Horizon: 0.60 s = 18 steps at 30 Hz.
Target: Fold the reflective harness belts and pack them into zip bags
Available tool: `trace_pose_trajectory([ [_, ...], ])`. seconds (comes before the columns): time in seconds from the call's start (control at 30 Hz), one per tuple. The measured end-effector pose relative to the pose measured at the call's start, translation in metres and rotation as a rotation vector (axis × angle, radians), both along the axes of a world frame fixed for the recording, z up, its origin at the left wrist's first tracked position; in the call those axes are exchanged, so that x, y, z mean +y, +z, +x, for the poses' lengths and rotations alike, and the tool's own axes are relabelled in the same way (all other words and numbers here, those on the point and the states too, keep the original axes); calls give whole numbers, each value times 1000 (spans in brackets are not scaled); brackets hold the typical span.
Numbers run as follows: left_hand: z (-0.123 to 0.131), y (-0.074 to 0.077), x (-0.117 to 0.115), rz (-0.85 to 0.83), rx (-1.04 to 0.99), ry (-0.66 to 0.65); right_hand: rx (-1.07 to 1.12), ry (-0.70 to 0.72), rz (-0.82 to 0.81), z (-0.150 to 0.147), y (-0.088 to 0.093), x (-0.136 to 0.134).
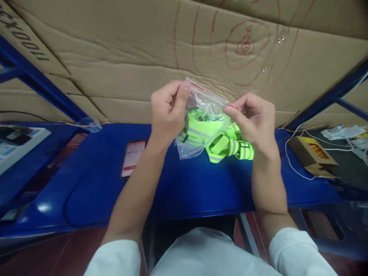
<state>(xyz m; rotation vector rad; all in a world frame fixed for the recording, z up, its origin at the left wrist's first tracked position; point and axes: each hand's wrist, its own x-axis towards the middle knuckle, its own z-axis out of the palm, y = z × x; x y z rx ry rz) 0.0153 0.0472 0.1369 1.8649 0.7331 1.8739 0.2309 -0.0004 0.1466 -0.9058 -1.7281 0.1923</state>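
A clear zip-lock bag (205, 97) with a red line along its seal is stretched between my two hands above the table. My left hand (171, 111) pinches its upper left corner between thumb and fingers. At the other end of the seal, my right hand (254, 117) pinches the right corner. Neon yellow-green reflective straps (199, 128) with grey stripes show through the plastic. More straps of the same kind (230, 147) lie in a loose heap just below my right hand. Another piece of clear plastic (188, 150) pokes out under the bag.
On the blue table (201, 188) a phone (133, 158) with a lit screen lies beside my left forearm. A clear plastic cup (90, 124) stands at the back left. An open cardboard box (313, 155) and white cables are at right. Cardboard (120, 50) with red drawn rings forms the back wall.
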Motion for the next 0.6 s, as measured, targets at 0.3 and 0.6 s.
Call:
trace_pose_trajectory([
  [0.3, -38, -6, 31, -3, 311, 102, -103, 94, -176, -3, -15, 23],
  [0.6, -62, -25, 64, -161, 246, 166, -307, 226, -323, -3, -30, 37],
])
